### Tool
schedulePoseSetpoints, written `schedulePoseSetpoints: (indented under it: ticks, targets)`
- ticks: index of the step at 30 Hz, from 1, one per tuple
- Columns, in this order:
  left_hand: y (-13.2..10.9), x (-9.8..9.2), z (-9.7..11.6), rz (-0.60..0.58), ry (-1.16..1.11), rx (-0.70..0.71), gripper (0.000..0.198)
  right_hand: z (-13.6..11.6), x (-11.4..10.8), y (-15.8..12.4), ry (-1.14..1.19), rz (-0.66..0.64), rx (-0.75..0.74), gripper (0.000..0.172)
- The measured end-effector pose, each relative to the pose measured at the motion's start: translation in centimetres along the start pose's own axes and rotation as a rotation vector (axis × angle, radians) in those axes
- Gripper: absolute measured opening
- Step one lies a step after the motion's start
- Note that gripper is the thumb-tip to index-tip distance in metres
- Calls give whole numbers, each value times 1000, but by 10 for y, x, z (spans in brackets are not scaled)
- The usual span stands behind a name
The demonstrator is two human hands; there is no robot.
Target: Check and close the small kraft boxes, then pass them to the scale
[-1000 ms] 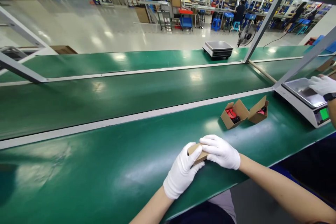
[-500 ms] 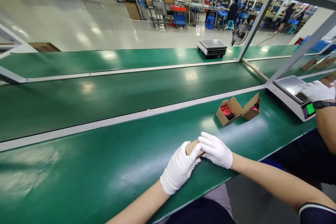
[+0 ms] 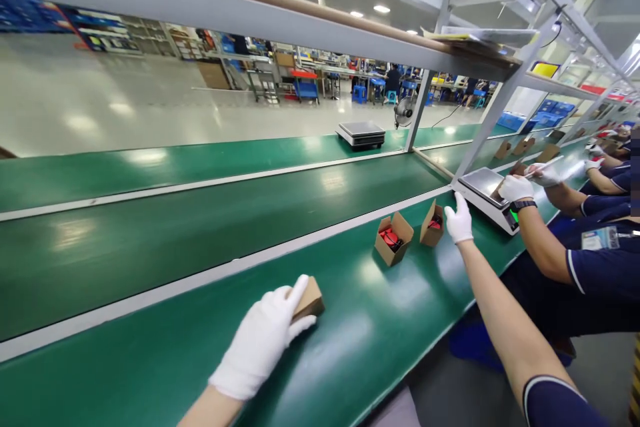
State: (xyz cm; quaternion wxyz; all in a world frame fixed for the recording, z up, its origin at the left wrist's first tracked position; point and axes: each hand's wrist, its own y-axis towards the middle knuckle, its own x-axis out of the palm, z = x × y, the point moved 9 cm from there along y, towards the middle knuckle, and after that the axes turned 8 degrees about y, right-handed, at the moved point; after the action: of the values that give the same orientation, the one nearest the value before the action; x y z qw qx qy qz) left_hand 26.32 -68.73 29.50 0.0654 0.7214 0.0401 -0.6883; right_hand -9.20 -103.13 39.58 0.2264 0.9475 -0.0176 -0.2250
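My left hand (image 3: 263, 340), in a white glove, rests on a small closed cardboard box (image 3: 309, 300) lying on the green bench (image 3: 150, 360), fingers curled over its near side. My right hand (image 3: 459, 220), also gloved, is stretched far to the right with fingers spread, right beside the nearer of two open cardboard boxes (image 3: 432, 223). The other open box (image 3: 393, 238) holds a red and black part. My right hand holds nothing.
A weighing scale (image 3: 484, 191) stands just right of the open boxes, with a co-worker's gloved hand (image 3: 515, 187) on it. More seated people work further right. A second scale (image 3: 361, 134) sits on the far bench. Metal frame posts (image 3: 419, 110) rise beyond the conveyor belt.
My right hand left the closed box and reached right to the open boxes. My left hand stayed on the closed box. The camera swung up and to the right.
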Motion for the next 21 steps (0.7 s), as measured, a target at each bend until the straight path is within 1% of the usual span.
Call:
schedulePoseSetpoints:
  ticks: [1,2,3,4,5,6,7,8,9,10,11,12,13,14,15,16,17,19,20,21]
  targets:
    - [-2,0,-18,4,-9,-22,66,12,2,14,18,-98,47,60]
    - [-5,-3,-34,22,-6,-45,65,21,4,20,37,-194,73,55]
    - [-10,-8,-48,64,17,-78,64,28,6,19,52,-282,102,50]
    - [-17,-15,-58,127,56,-119,64,33,5,11,63,-357,129,46]
    - [-26,-24,-63,209,99,-166,63,37,3,-2,68,-418,153,44]
    - [-36,-33,-62,303,126,-207,63,39,0,-20,70,-467,174,43]
    - [-47,-40,-54,398,113,-234,61,39,-2,-41,71,-509,192,43]
    - [-58,-45,-41,475,42,-239,58,37,-4,-65,73,-547,210,43]
    - [-66,-44,-24,510,-81,-226,54,33,-2,-92,77,-583,224,44]
    - [-70,-38,-5,499,-241,-204,49,26,2,-119,83,-617,234,45]
    - [-71,-29,17,441,-424,-186,46,16,11,-146,89,-647,241,46]
    - [-70,-14,38,325,-605,-183,46,4,22,-173,96,-678,239,49]
    - [-68,1,58,203,-779,-200,52,-10,37,-198,106,-707,232,54]
    - [-66,12,75,116,-931,-211,57,-25,53,-220,120,-734,216,59]
    - [-64,18,85,80,-1060,-219,59,-42,70,-240,148,-773,183,64]
    - [-63,21,87,80,-1167,-241,61,-58,88,-258,205,-830,161,66]
    - [-62,21,81,109,-1241,-278,61,-74,107,-275,298,-919,164,66]
    - [-65,23,54,169,-1294,-404,61,-101,140,-306,552,-1145,244,63]
    - [-69,25,40,173,-1295,-474,62,-112,152,-317,655,-1236,306,64]
    - [-72,26,28,161,-1288,-527,63,-119,163,-323,708,-1287,367,65]
